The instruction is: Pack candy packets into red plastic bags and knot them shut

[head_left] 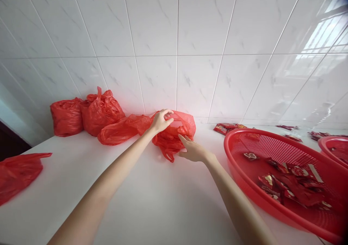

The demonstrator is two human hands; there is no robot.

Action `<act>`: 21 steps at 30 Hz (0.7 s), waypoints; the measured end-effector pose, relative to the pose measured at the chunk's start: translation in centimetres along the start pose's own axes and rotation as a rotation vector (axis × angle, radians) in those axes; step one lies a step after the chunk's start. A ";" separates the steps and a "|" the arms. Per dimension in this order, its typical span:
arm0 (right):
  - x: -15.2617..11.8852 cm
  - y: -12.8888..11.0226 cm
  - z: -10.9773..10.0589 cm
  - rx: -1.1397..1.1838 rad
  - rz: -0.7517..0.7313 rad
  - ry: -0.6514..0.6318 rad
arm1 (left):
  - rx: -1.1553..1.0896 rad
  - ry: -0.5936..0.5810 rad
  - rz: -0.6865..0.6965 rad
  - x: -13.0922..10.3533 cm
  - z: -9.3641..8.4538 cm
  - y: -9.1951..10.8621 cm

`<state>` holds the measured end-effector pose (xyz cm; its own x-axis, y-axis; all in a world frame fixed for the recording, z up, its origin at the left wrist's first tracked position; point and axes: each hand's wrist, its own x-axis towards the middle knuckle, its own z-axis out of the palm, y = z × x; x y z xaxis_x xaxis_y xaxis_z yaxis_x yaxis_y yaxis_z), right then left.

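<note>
Near the middle of the smooth white tabletop [148,208], close to the pale marbled tile wall [154,23], lies the thin, translucent red plastic bag [169,139] you are working at, between your two hands. Your left hand [162,122] is at its far left edge, thumb and curved fingers parted; your right hand [195,150] meets it from the near right, fingers stretched forward and thumb apart. Neither is clenched, and neither shows anything pinched in it, perhaps because film this limp needs spreading from two sides more than squeezing. Just left, the long, crumpled red plastic bag [116,131] lies low and slack; beyond it, the squat, bulging red plastic bag [66,118] and the rounded red plastic bag with upright handles [102,114] stand side by side near the wall, likely put there to leave you elbow room. To your right, the wide, oval red plastic basket with perforated walls [227,161] sits within easy reach, its open top probably making the shiny red wrapped packets [301,183] inside easy to pick out (a few similar red packets [227,127] lie behind it, by the wall).
</note>
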<state>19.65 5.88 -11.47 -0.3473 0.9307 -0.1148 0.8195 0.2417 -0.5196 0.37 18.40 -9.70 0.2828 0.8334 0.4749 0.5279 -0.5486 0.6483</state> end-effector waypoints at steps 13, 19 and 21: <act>0.3 0.4 0.2 -0.097 -0.036 -0.124 | 0.323 -0.233 -0.024 -3.6 2.4 -4.2; 0.6 0.3 0.9 -0.064 -0.037 -0.132 | 0.067 -0.051 -0.078 -1.6 1.0 -3.8; 1.1 0.4 1.3 -0.045 -0.042 -0.103 | -0.053 0.027 -0.105 -0.8 0.3 -3.2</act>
<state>19.04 6.65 -12.89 -0.4245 0.8871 -0.1812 0.8220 0.2937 -0.4879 -1.33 19.50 -12.37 0.2062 0.8846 0.4183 0.5103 -0.4620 0.7254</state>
